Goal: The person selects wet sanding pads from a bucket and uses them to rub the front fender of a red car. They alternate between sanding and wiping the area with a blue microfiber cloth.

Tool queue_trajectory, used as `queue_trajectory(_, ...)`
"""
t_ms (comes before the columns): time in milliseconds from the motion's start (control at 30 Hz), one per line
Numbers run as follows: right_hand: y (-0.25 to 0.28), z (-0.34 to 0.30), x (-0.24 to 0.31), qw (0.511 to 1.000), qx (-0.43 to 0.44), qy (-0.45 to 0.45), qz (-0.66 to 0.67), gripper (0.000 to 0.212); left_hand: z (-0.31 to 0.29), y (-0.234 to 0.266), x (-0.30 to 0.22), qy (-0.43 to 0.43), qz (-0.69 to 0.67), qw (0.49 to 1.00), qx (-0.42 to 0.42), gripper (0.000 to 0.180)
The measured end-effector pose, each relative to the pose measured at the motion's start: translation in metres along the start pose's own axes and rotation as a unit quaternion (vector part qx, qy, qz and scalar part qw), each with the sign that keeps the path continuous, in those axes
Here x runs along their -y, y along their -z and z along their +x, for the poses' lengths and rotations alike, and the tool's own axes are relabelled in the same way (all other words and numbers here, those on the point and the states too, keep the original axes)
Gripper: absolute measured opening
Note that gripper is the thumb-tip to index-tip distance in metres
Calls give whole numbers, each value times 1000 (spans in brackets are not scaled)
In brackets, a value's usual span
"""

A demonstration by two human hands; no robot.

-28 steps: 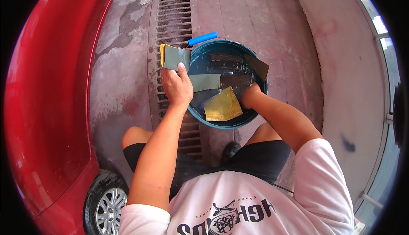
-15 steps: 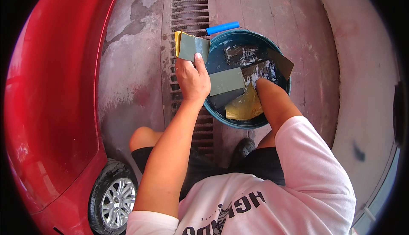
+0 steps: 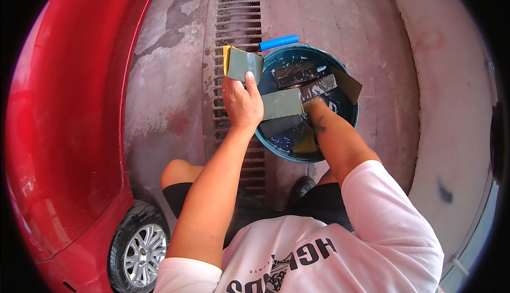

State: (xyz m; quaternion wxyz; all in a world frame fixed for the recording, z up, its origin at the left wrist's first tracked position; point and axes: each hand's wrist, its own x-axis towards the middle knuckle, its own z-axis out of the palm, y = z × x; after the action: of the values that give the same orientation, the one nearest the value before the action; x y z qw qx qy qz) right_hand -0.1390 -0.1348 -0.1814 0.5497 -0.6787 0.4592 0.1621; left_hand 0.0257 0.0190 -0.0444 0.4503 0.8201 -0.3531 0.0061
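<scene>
My left hand (image 3: pixel 243 101) grips a folded stack of sandpaper (image 3: pixel 246 65), grey-green in front with a yellow edge, at the bucket's left rim. My right hand (image 3: pixel 317 110) reaches down into the dark teal bucket (image 3: pixel 356 113); its fingers are hidden in the water among the sheets, so its grip does not show. A grey-green sheet (image 3: pixel 281 103) and a dark sheet (image 3: pixel 281 126) lie beside it. A yellow-brown sheet (image 3: pixel 306 141) is partly underwater. Farther in are a dark block-like piece (image 3: pixel 296 74) and a wet, streaked dark piece (image 3: pixel 321 85). One brown sheet (image 3: pixel 347 85) leans over the right rim.
The bucket's blue handle grip (image 3: pixel 279 42) sticks out at the far side. A metal drain grate (image 3: pixel 238 11) runs along the concrete floor (image 3: pixel 340 16). On the left stand a red car panel (image 3: pixel 74 117) and a wheel (image 3: pixel 142 256); a pale wall (image 3: pixel 451 133) rises on the right.
My right hand has moved slightly down and left in the bucket. The yellow sheet there has sunk and shows less. The dark pieces stand out more clearly; my left hand keeps its sandpaper.
</scene>
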Motion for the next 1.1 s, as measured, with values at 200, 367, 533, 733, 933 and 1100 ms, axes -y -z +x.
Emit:
queue_trajectory(200, 17, -49, 54, 887, 163, -38, 430, 31, 1, -1, 0, -1, -7, 1000, -12, 25)
queue_trajectory(367, 23, -68, 61, 861, 218, -27, 458, 30, 1, 0, 1, 3, -18, 1000, -24, 25)
queue_trajectory(533, 18, -56, 57, 868, 187, -52, 457, 37, 0, -1, 1, -3, -32, 999, -35, 25)
queue_trajectory(733, 22, -51, 38, 896, 160, 69, 408, 44, 0, -2, 3, 4, -28, 999, -29, 26)
queue_trajectory(933, 40, -3, -33, 930, 92, 148, 325, 23, 1, -2, 0, -12, -29, 999, -26, 28)
queue_trajectory(1100, 35, 18, -60, 986, -68, 152, 19, 21, -1, 1, -2, 18, -27, 999, -13, 31)
